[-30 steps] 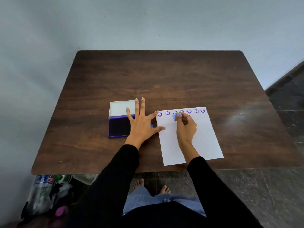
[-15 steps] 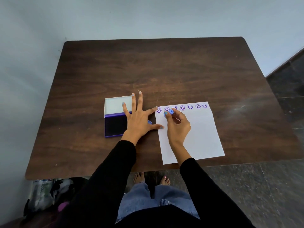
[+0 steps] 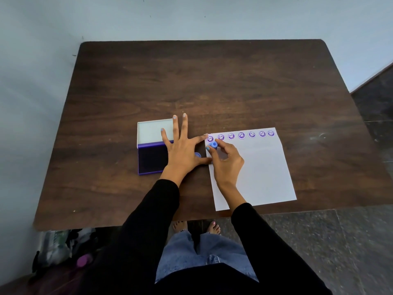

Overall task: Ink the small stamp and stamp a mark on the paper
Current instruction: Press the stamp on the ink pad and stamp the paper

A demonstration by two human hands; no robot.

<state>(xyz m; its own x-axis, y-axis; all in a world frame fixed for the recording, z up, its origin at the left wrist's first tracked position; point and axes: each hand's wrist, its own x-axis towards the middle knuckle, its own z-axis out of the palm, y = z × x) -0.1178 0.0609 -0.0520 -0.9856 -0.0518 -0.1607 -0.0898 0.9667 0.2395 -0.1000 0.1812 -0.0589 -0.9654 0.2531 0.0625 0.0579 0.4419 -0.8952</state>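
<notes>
A white sheet of paper lies on the dark wooden table, with a row of several purple smiley marks along its far edge. My right hand pinches a small blue stamp just below the leftmost marks, at the paper's left edge. My left hand lies flat with fingers spread, between the paper and an open purple ink pad, partly covering the pad; its thumb touches the paper's left edge. The pad's white lid stands open behind it. A small blue cap peeks out by my left thumb.
Bags and a bottle sit on the floor under the table's left front corner. My bare feet show below the table's front edge. A grey wall stands behind the table and a dark stone floor lies to the right.
My right hand has carried the stamp leftward along the row, from near the third mark to below the first two. My left hand has stayed flat. The camera view shifted a little.
</notes>
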